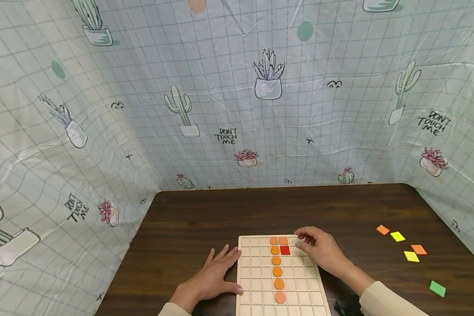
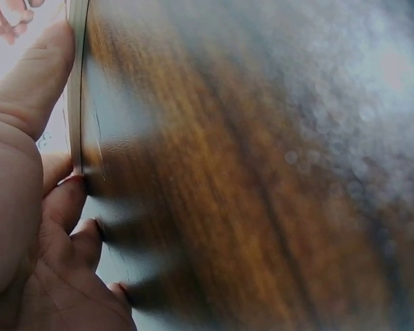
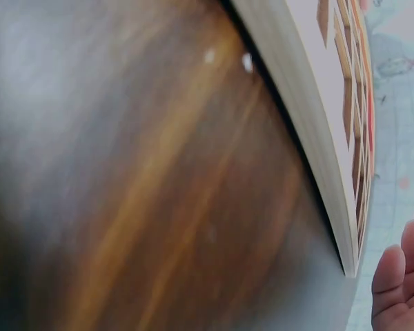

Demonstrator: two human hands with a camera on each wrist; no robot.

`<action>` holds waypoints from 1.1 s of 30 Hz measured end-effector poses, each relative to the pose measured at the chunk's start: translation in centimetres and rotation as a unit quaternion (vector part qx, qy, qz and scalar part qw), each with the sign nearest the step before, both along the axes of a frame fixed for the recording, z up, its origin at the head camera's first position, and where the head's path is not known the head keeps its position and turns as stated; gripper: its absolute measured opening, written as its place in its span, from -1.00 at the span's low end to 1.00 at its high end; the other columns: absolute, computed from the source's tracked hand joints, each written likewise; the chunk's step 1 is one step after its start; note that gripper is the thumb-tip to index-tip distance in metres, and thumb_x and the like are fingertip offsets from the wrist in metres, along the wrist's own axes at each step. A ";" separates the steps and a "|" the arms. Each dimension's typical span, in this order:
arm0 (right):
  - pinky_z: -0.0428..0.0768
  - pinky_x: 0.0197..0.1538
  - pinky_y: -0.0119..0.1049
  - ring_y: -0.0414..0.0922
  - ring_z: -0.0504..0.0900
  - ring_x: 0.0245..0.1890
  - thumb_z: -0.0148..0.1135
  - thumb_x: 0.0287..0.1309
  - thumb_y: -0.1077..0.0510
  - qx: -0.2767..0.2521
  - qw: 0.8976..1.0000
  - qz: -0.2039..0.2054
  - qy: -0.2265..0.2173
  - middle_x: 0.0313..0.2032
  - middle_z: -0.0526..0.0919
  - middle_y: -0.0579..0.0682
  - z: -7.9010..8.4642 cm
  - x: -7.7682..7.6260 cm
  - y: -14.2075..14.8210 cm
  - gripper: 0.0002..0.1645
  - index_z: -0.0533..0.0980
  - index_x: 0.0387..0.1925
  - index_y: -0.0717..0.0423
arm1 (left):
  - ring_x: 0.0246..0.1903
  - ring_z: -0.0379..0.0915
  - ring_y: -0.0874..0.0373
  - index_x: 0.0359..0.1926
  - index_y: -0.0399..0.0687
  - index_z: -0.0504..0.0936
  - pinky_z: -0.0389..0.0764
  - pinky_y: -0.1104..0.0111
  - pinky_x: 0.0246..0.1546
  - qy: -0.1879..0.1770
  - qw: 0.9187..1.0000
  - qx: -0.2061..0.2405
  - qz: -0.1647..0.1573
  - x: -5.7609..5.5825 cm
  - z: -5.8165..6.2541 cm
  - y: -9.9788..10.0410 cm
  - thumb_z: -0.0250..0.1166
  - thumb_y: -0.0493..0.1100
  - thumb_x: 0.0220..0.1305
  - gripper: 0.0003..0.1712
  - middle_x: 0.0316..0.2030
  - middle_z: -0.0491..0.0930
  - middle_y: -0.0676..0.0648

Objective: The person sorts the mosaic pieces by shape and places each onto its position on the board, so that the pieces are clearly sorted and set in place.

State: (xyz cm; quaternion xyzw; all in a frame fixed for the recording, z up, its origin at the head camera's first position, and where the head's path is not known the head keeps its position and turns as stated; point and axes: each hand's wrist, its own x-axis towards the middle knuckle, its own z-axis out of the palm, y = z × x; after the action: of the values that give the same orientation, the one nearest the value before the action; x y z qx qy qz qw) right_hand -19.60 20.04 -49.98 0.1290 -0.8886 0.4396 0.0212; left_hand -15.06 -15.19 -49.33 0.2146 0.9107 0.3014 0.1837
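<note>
A pale wooden grid board (image 1: 256, 272) lies on the dark table. Several orange discs (image 1: 277, 272) run down one column, with a salmon disc (image 1: 280, 297) at the near end. Beside the top discs sit an orange square tile (image 1: 283, 240) and a red square tile (image 1: 285, 250). My left hand (image 1: 211, 276) rests along the board's left edge, fingers spread and thumb on the rim. Over the top right cells is my right hand (image 1: 321, 248), thumb and forefinger apart, just right of the two square tiles. No piece shows in its fingers (image 3: 388, 276) in the right wrist view.
Loose tiles lie on the table to the right: an orange one (image 1: 382, 230), a yellow one (image 1: 397, 236), another orange and yellow pair, and a green one (image 1: 437, 289). A printed cactus curtain (image 1: 221, 109) hangs behind the table and along both sides.
</note>
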 end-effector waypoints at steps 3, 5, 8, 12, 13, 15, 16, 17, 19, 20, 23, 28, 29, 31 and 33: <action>0.53 -0.26 -0.38 -0.27 0.49 -0.29 0.43 0.36 0.16 -0.004 1.000 -0.002 0.012 -0.22 0.64 -0.16 0.1 0.1 0.7 -0.75 0.69 0.03 0.04 | 0.69 -0.22 -0.15 0.67 -0.01 0.17 -0.35 -0.28 0.62 -0.001 1.000 -0.002 0.000 -0.1 -0.1 0.1 0.49 0.26 0.22 0.15 0.66 0.10 -0.07; 0.54 -0.28 -0.38 -0.29 0.49 -0.30 0.43 0.36 0.16 -0.003 1.000 -0.002 0.018 -0.22 0.64 -0.16 0.1 0.2 1.2 -0.75 0.69 0.03 0.05 | 0.69 -0.23 -0.14 0.67 0.00 0.17 -0.35 -0.27 0.62 -0.004 1.000 -0.004 0.000 0.0 -0.2 0.1 0.49 0.26 0.22 0.15 0.67 0.10 -0.05; 0.57 -0.27 -0.38 -0.30 0.50 -0.30 0.43 0.35 0.16 0.002 1.000 -0.011 0.022 -0.22 0.65 -0.15 0.2 0.4 2.0 -0.76 0.69 0.02 0.07 | 0.69 -0.24 -0.12 0.68 0.01 0.17 -0.37 -0.26 0.63 -0.007 1.000 -0.006 0.000 0.0 -0.3 0.1 0.48 0.26 0.22 0.15 0.67 0.09 -0.03; 0.59 -0.26 -0.38 -0.33 0.52 -0.29 0.44 0.34 0.15 0.013 0.999 -0.025 0.024 -0.19 0.68 -0.14 0.5 0.9 3.3 -0.76 0.70 0.01 0.07 | 0.70 -0.25 -0.12 0.68 0.02 0.16 -0.38 -0.25 0.63 -0.006 1.000 -0.005 -0.001 0.0 -0.4 0.1 0.48 0.26 0.22 0.15 0.67 0.08 -0.03; 0.59 -0.26 -0.38 -0.33 0.52 -0.29 0.45 0.34 0.14 0.017 0.999 -0.029 0.027 -0.19 0.69 -0.14 0.6 1.0 3.7 -0.75 0.70 0.01 0.07 | 0.70 -0.25 -0.12 0.68 0.02 0.16 -0.38 -0.25 0.63 -0.005 1.000 -0.005 -0.001 0.0 -0.4 0.1 0.48 0.27 0.22 0.15 0.67 0.08 -0.03; 0.58 -0.26 -0.39 -0.35 0.52 -0.28 0.46 0.33 0.12 0.024 0.999 -0.036 0.032 -0.18 0.69 -0.14 0.7 1.4 4.5 -0.74 0.70 0.01 0.07 | 0.70 -0.25 -0.11 0.68 0.03 0.16 -0.38 -0.25 0.63 -0.005 1.000 -0.005 -0.001 0.0 -0.4 0.0 0.48 0.27 0.22 0.15 0.67 0.08 -0.03; 0.58 -0.26 -0.39 -0.35 0.52 -0.29 0.47 0.32 0.11 0.028 0.998 -0.040 0.035 -0.18 0.69 -0.14 0.8 1.5 4.9 -0.73 0.70 0.01 0.07 | 0.70 -0.25 -0.11 0.68 0.03 0.16 -0.38 -0.26 0.63 -0.005 1.000 -0.005 -0.001 0.0 -0.4 0.0 0.48 0.27 0.22 0.15 0.67 0.08 -0.03; 0.58 -0.26 -0.39 -0.36 0.52 -0.29 0.48 0.32 0.11 0.031 0.998 -0.045 0.037 -0.18 0.70 -0.14 0.9 1.7 5.3 -0.72 0.70 0.01 0.08 | 0.70 -0.25 -0.11 0.68 0.03 0.16 -0.38 -0.26 0.63 -0.005 1.000 -0.005 0.000 0.0 -0.4 0.0 0.49 0.27 0.22 0.15 0.67 0.09 -0.03; 0.57 -0.27 -0.40 -0.37 0.52 -0.30 0.49 0.30 0.09 0.041 0.997 -0.056 0.043 -0.20 0.69 -0.16 1.0 2.1 6.1 -0.70 0.70 0.01 0.07 | 0.70 -0.24 -0.12 0.68 0.03 0.17 -0.37 -0.27 0.62 -0.003 1.000 -0.004 0.000 0.0 -0.4 0.0 0.49 0.27 0.21 0.16 0.67 0.09 -0.03; 0.57 -0.28 -0.41 -0.38 0.52 -0.30 0.50 0.30 0.08 0.046 0.996 -0.062 0.045 -0.20 0.69 -0.16 1.1 2.2 6.6 -0.70 0.70 0.01 0.07 | 0.69 -0.24 -0.13 0.68 0.02 0.17 -0.37 -0.27 0.62 -0.003 1.000 -0.003 0.001 0.0 -0.4 0.0 0.49 0.27 0.21 0.16 0.67 0.09 -0.04; 0.56 -0.30 -0.41 -0.39 0.51 -0.32 0.50 0.29 0.07 0.057 0.994 -0.075 0.052 -0.20 0.70 -0.15 1.2 2.7 7.7 -0.68 0.70 0.02 0.08 | 0.69 -0.23 -0.14 0.67 0.01 0.18 -0.37 -0.27 0.62 -0.001 1.000 -0.002 0.001 0.0 -0.4 0.0 0.50 0.27 0.20 0.16 0.67 0.10 -0.04; 0.54 -0.31 -0.42 -0.39 0.50 -0.33 0.50 0.30 0.07 0.069 0.992 -0.095 0.048 -0.19 0.69 -0.13 1.4 3.2 9.3 -0.67 0.69 0.04 0.08 | 0.69 -0.23 -0.14 0.67 0.00 0.18 -0.37 -0.27 0.62 0.000 1.000 -0.003 0.002 0.0 -0.4 0.1 0.51 0.27 0.19 0.17 0.67 0.10 -0.04; 0.54 -0.31 -0.43 -0.39 0.50 -0.33 0.50 0.30 0.06 0.070 0.991 -0.099 0.048 -0.19 0.69 -0.12 1.4 3.3 9.5 -0.66 0.69 0.04 0.07 | 0.69 -0.23 -0.14 0.67 0.00 0.18 -0.36 -0.27 0.62 0.002 1.000 -0.003 0.002 0.0 -0.4 0.1 0.51 0.28 0.19 0.17 0.66 0.10 -0.04; 0.54 -0.30 -0.44 -0.41 0.50 -0.32 0.50 0.31 0.06 0.070 0.991 -0.102 0.048 -0.17 0.70 -0.09 1.3 3.5 10.0 -0.66 0.69 0.05 0.08 | 0.69 -0.23 -0.14 0.67 -0.01 0.18 -0.36 -0.28 0.62 0.003 1.000 -0.003 0.000 0.0 -0.4 0.1 0.50 0.28 0.19 0.17 0.66 0.10 -0.05; 0.56 -0.30 -0.45 -0.45 0.50 -0.30 0.50 0.31 0.06 0.069 0.991 -0.105 0.050 -0.14 0.72 -0.06 1.3 3.6 10.4 -0.65 0.69 0.05 0.09 | 0.69 -0.23 -0.15 0.67 0.00 0.17 -0.36 -0.28 0.62 0.004 1.000 -0.003 -0.001 0.0 -0.5 0.0 0.50 0.28 0.20 0.17 0.66 0.10 -0.05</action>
State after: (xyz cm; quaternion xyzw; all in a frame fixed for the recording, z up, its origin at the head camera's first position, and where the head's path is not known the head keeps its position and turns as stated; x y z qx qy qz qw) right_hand -15.98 30.49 -48.69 0.0580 -0.9233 0.3653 0.1030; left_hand -15.01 -15.15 -49.78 0.2158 0.9120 0.2981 0.1811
